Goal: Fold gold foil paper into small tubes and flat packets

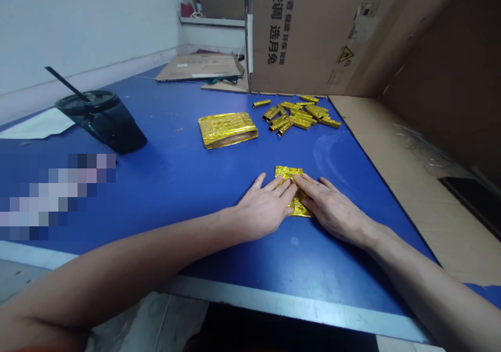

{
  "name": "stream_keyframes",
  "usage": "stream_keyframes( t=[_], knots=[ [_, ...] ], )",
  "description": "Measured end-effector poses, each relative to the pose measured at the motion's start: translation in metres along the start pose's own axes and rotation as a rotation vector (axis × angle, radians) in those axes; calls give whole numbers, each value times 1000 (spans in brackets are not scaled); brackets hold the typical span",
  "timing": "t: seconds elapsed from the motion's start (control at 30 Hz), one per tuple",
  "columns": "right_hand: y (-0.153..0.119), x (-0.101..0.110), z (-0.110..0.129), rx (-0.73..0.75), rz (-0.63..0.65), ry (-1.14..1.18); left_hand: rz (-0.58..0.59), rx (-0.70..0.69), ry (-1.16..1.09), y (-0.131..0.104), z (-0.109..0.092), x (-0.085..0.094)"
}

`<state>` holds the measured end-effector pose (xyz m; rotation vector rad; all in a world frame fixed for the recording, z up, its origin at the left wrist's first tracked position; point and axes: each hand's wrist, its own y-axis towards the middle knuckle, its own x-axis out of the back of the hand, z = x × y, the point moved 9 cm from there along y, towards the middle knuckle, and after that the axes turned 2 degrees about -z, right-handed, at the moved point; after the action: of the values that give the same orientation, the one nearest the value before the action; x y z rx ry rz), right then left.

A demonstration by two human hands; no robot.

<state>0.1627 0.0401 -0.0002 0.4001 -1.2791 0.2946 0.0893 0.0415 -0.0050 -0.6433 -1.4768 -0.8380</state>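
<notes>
A sheet of shiny gold foil paper [299, 207] lies flat on the blue table [172, 185] in front of me. My left hand [268, 206] rests on its left side, fingers stretched out and palm down. From the right, my right hand [331, 201] lays its extended fingers on the same sheet, the fingertips of both hands close together. The hands cover much of the sheet. Beyond it sits a stack of gold foil paper [227, 128]. Several small folded gold foil tubes [301, 116] lie in a loose heap farther right.
A dark cup with a straw [111, 122] stands at the left, near a white paper [37, 125]. Flattened cardboard [199, 66] lies at the back. A large cardboard box panel [313, 39] rises behind the tubes, and more cardboard [395, 154] runs along the right edge.
</notes>
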Motion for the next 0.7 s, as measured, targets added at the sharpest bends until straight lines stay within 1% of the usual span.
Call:
stream_keyframes(
  t=[0.13,0.3,0.47,0.6,0.7],
  knots=[
    [1,-2,1,9,12,-5,7,6,0,1,0,0],
    [3,-3,2,18,20,-26,20,-29,29,0,-2,2],
    [4,-1,1,27,2,-6,-3,-41,32,0,-4,4],
    [4,-1,-2,17,13,16,-16,-33,25,-1,-3,2],
    [3,-1,-3,4,13,24,-1,-39,27,-1,-3,0]
  ],
)
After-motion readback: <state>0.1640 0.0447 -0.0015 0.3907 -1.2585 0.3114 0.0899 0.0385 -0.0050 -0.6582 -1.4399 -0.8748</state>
